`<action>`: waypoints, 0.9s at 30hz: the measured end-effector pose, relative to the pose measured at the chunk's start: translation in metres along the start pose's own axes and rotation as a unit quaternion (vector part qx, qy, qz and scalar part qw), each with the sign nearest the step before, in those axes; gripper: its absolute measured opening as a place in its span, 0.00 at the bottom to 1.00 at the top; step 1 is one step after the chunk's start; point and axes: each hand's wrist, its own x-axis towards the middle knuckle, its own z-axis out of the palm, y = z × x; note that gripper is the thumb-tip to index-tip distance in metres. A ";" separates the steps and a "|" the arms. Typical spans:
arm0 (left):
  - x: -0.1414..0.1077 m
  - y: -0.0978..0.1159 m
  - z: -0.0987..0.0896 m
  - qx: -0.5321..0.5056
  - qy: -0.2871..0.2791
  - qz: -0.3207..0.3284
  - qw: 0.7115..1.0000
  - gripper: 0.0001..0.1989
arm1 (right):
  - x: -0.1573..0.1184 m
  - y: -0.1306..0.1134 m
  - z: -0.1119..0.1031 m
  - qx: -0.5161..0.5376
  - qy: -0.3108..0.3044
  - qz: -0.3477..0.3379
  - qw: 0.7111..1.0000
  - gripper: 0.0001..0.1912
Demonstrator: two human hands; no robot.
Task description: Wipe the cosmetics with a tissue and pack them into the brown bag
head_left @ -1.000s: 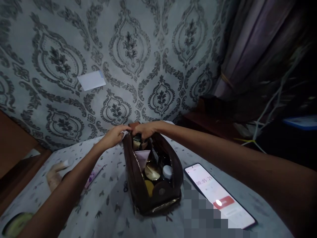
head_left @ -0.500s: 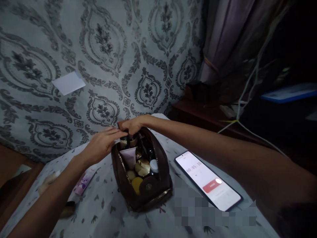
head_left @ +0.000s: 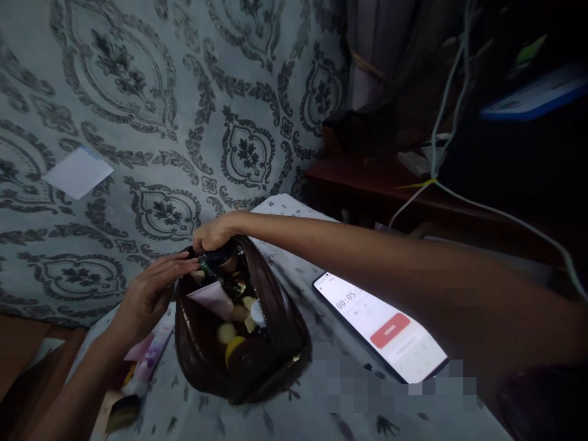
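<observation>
A brown zippered bag (head_left: 197,361) stands unzipped on the bed, packed with small items. Inside are a pale pink tube (head_left: 214,299), a yellow round item (head_left: 235,350), a white cap (head_left: 257,315) and several gold-coloured pieces. My right hand (head_left: 215,231) reaches across to the bag's far end, its fingers curled down there; what they hold is hidden. A dark item (head_left: 219,254) shows just below it. My left hand (head_left: 158,285) lies against the far left rim with fingers stretched out, their tips beside a small dark-and-green item (head_left: 204,264).
A lit phone (head_left: 390,331) with a red button lies right of the bag, partly under my right forearm. Left on the bed are a pink-purple packet (head_left: 149,355) and a dark-topped container (head_left: 123,411). White cables (head_left: 434,153) hang by a reddish shelf (head_left: 358,180).
The view has turned right, so the bag and my hands appear further left. My right hand stays at the bag's far end. The bag's opening looks wider and the pink tube leans more.
</observation>
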 end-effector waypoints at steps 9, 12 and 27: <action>-0.001 0.003 0.002 -0.015 0.004 -0.003 1.000 0.22 | 0.011 -0.005 0.002 -0.099 -0.034 -0.029 0.994 0.17; 0.000 0.004 0.004 -0.015 0.011 -0.018 1.000 0.20 | 0.012 -0.005 0.003 -0.122 -0.033 -0.045 0.991 0.18; -0.003 -0.009 0.013 -0.025 0.046 0.014 0.999 0.23 | 0.014 0.002 -0.004 0.000 -0.053 -0.012 0.999 0.19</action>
